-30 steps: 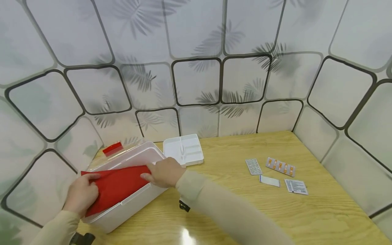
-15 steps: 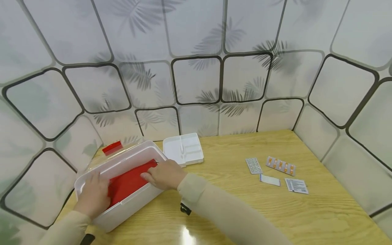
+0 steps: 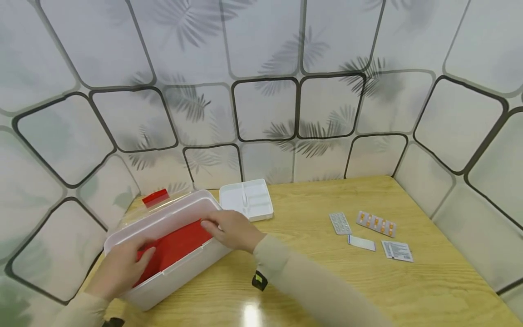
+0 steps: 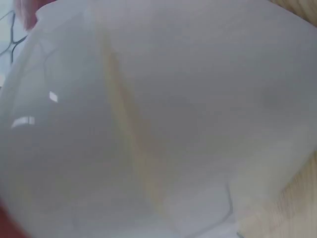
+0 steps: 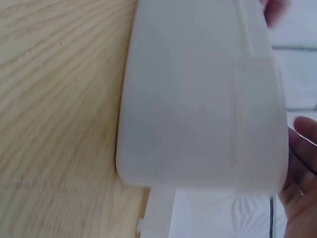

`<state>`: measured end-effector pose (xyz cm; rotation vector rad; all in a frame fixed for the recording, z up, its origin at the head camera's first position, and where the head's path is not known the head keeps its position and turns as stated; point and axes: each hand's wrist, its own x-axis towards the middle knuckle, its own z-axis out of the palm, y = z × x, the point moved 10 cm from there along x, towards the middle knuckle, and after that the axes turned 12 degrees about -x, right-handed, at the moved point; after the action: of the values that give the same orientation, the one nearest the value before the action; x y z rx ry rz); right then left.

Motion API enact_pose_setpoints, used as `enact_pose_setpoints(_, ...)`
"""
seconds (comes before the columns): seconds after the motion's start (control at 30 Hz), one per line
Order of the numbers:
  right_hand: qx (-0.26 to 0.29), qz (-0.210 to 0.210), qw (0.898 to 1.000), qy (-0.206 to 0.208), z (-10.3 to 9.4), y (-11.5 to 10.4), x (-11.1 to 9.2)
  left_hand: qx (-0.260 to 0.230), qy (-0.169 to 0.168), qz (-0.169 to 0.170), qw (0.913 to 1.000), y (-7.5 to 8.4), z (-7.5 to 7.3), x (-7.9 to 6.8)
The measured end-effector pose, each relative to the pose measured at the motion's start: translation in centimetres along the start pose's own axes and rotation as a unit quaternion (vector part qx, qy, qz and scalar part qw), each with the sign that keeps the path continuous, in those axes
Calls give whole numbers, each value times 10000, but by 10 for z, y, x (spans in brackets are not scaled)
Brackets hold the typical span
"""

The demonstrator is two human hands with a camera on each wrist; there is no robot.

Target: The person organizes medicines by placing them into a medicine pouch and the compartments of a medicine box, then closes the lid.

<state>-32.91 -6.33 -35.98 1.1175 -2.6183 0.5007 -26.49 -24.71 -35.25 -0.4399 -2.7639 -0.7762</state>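
A white plastic box (image 3: 185,268) stands on the left of the table, its long side filling much of both wrist views. Red cloth (image 3: 180,245) lies spread inside it. My left hand (image 3: 120,268) reaches over the near left end of the box, fingers on the cloth and thumb held apart. At the far right end, my right hand (image 3: 233,230) is over the rim beside the cloth's corner, thumb pointing left. In the right wrist view, a hand (image 5: 302,183) shows loosely bent fingers at the box's end.
Behind the box is a clear lid with a red clasp (image 3: 155,197). A white divided tray (image 3: 257,200) sits at the back. To the right lie a silver blister pack (image 3: 340,223), an orange-capsule blister pack (image 3: 376,224), a white strip (image 3: 361,243) and a printed sachet (image 3: 397,250).
The cloth, earlier raised at the box's left end, now lies down inside. My left hand let go of its edge and moved right over it; my right hand released its corner.
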Motion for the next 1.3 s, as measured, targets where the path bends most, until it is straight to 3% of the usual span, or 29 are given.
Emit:
enact_pose_setpoints(0.07, 543, 343, 9959, 640, -17, 25, -6, 20, 394, 138, 9991, 0, -10, -5)
enact_pose_setpoints(0.17, 815, 1062, 9856, 1033, -27, 70, -16, 62, 899, 246, 9956, -3, -21, -12)
enact_pose_setpoints(0.3, 702, 1890, 9764, 776, -21, 119, -30, 39, 1245, 223, 9920, -14, -25, -19)
enact_pose_setpoints(0.43, 582, 2340, 9697, 393, -13, 145, -40, 108, 1147, -117, 9933, -26, -20, -20)
enact_pose_setpoints(0.6, 282, 2330, 9721, 16, -1, 147, -37, 237, 1120, -540, 9920, -32, -18, -21)
enact_pose_setpoints(0.77, -48, 2094, 9773, -318, 26, 142, -29, 212, 1218, -799, 9891, -37, -23, -25)
enact_pose_setpoints(0.97, -229, 1843, 9809, -580, 52, 137, -24, 157, 1030, -1324, 9857, -48, -27, -32)
enact_pose_setpoints(1.13, -447, 2041, 9767, -493, 52, 138, -28, 87, 986, -1315, 9864, -50, -28, -36)
enact_pose_setpoints(1.3, -905, 2488, 9632, -462, 47, 147, -36, -95, 513, -1591, 9859, -55, -18, -37)
